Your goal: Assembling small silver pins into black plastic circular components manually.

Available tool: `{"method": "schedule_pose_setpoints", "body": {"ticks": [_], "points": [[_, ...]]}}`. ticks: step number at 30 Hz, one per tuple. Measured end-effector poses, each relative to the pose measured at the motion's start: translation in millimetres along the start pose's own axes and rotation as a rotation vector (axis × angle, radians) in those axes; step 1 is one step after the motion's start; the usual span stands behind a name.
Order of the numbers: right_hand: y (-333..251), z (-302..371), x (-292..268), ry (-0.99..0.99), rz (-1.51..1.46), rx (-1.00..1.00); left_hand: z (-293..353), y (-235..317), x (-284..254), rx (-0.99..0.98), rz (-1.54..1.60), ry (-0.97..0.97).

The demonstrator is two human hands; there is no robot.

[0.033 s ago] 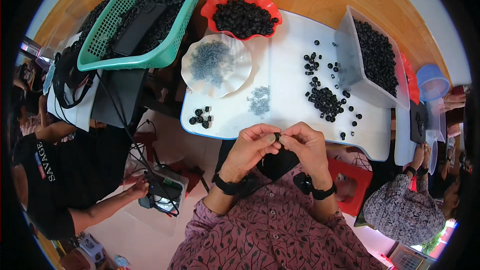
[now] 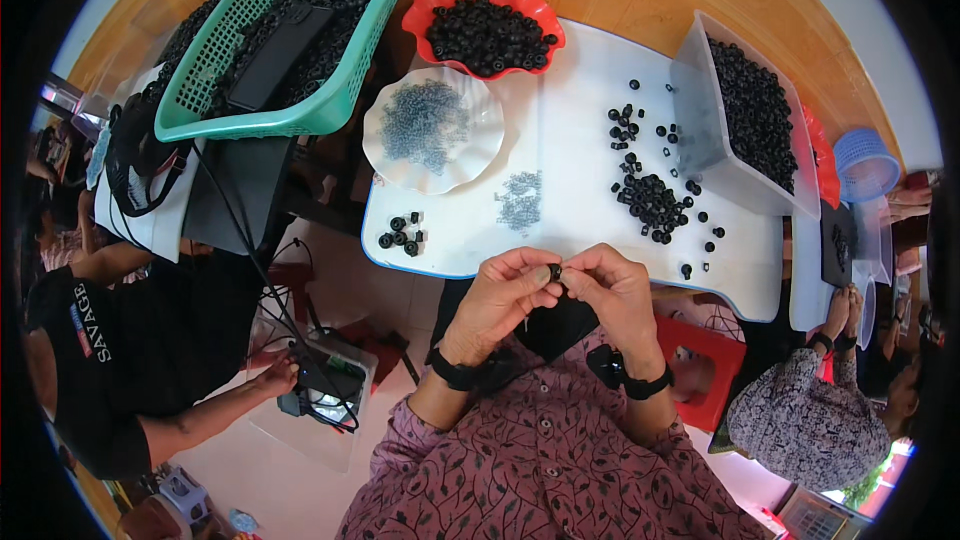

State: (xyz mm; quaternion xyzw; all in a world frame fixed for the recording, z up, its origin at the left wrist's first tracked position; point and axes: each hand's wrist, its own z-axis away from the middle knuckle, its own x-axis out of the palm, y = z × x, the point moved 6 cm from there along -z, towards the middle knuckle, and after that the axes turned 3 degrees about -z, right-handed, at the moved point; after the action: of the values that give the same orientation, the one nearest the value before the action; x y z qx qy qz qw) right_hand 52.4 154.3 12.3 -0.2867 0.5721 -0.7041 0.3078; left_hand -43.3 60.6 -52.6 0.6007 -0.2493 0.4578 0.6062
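At the far left, a person in a black shirt (image 2: 140, 350) sits with one arm out. Above is a green basket (image 2: 275, 125) with holes in its sides, full of little black bits, with a long black case (image 2: 283, 55) lying on them. Next comes the white table (image 2: 580, 130). A few black parts (image 2: 400, 235) sit near its left corner. A wavy white plate (image 2: 485, 145) holds lots of tiny see-through bits, and a wavy red bowl (image 2: 550, 18) just behind it is full of round black parts.

The left hand (image 2: 497, 298) pinches a small black piece (image 2: 555, 273) between thumb and finger. The piece is up in front of the person's body, by the near edge of the table. More tiny see-through bits (image 2: 520, 202) lie behind it. The right hand (image 2: 615, 295) pinches the piece's right side. The fingertips hide some of it, so I can't tell its whole shape.

Further right, a loose heap of black parts (image 2: 652, 205) lies beside a clear box (image 2: 700, 125) full of more. Last come another person in a speckled top (image 2: 810, 420) and a round blue basket (image 2: 865, 170).
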Motion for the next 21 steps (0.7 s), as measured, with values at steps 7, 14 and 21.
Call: {"method": "schedule_pose_setpoints", "body": {"ticks": [7, 14, 21], "points": [[-2.8, 1.6, 0.6, 0.021, 0.041, -0.008, 0.8, -3.7, 1.3, -0.054, 0.146, 0.033], [-0.3, 4.1, 3.0, 0.043, 0.018, -0.02, 3.3, -4.0, 4.1, -0.035, 0.046, 0.085], [11.5, 5.0, -1.3, 0.067, 0.035, 0.051, 6.0, -1.8, 5.0, -0.011, -0.142, 0.038]]}}
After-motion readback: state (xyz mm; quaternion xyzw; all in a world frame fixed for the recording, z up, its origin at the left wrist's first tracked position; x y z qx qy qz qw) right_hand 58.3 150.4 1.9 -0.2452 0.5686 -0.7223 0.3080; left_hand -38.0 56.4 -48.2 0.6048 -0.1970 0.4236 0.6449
